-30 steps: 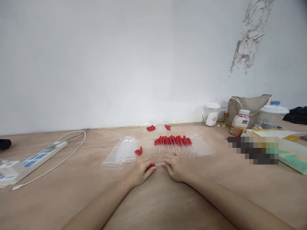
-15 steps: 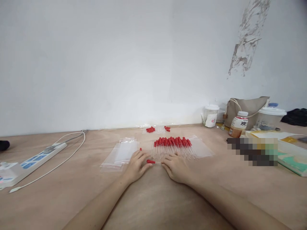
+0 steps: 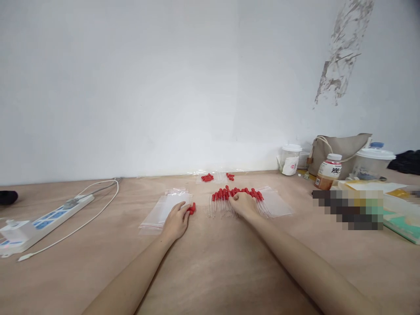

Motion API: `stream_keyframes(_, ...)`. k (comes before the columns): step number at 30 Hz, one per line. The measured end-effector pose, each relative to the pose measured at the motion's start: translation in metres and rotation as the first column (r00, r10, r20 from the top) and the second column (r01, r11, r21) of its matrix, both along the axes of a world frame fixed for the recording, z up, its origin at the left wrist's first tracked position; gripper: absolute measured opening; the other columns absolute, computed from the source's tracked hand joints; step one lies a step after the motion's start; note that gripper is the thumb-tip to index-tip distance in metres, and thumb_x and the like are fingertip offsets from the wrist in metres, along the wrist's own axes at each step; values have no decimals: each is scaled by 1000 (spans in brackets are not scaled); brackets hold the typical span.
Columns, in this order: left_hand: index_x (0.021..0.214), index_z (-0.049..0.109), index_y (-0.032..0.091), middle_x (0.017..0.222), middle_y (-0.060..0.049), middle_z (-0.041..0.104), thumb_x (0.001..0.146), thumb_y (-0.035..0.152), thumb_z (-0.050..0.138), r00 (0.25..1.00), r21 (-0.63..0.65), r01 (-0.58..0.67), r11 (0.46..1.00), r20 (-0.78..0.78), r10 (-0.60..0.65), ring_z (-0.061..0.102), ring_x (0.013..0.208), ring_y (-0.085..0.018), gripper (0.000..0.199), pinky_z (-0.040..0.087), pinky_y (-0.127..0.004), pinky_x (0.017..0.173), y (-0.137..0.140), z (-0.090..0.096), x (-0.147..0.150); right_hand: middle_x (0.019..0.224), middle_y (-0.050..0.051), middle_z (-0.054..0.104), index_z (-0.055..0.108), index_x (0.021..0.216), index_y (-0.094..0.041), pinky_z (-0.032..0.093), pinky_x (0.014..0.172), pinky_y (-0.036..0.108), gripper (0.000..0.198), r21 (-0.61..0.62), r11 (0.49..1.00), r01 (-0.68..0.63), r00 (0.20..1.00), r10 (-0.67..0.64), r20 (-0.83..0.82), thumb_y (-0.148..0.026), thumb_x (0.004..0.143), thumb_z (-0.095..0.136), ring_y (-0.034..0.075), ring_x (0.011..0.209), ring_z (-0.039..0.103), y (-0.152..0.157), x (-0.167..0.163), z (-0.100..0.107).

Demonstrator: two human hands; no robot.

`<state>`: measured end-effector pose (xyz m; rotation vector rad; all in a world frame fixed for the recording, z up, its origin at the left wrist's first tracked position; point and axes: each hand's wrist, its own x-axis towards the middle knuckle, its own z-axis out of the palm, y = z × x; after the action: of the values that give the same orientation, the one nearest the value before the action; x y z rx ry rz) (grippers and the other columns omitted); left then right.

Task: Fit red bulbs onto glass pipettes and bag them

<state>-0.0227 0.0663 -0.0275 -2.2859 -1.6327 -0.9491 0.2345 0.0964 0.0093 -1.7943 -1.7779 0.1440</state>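
Observation:
My left hand [image 3: 176, 222] lies beside a stack of clear plastic bags [image 3: 154, 214]. Its fingertips are closed on a red rubber bulb [image 3: 192, 209] at the small cluster there. Over the middle of a row of glass droppers with red bulbs [image 3: 220, 195] is my right hand [image 3: 244, 204], fingers pinched on a dropper among them; the fingertips partly hide it. The thin glass tubes point toward me.
More red bulbs [image 3: 207, 177] lie on clear plastic near the wall. At left are a power strip [image 3: 59, 214] and a white cable [image 3: 98, 210]. A lidded cup [image 3: 290, 159], a drink bottle [image 3: 328, 172] and a grey bag [image 3: 341, 146] stand at right.
The dropper that was between both hands has left the front spot. My right hand has moved forward onto the row. My left hand has shifted left to the loose red bulbs.

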Motion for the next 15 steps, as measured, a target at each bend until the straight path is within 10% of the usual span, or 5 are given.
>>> stream_keyframes(15, 88, 48, 20, 85, -3, 59, 82, 27, 44, 997, -125, 23, 992, 70, -14, 56, 78, -18, 10, 42, -28, 67, -11, 11, 7, 77, 1, 65, 59, 76, -20, 22, 75, 32, 20, 123, 987, -102, 989, 87, 116, -33, 76, 44, 16, 76, 57, -9, -16, -3)
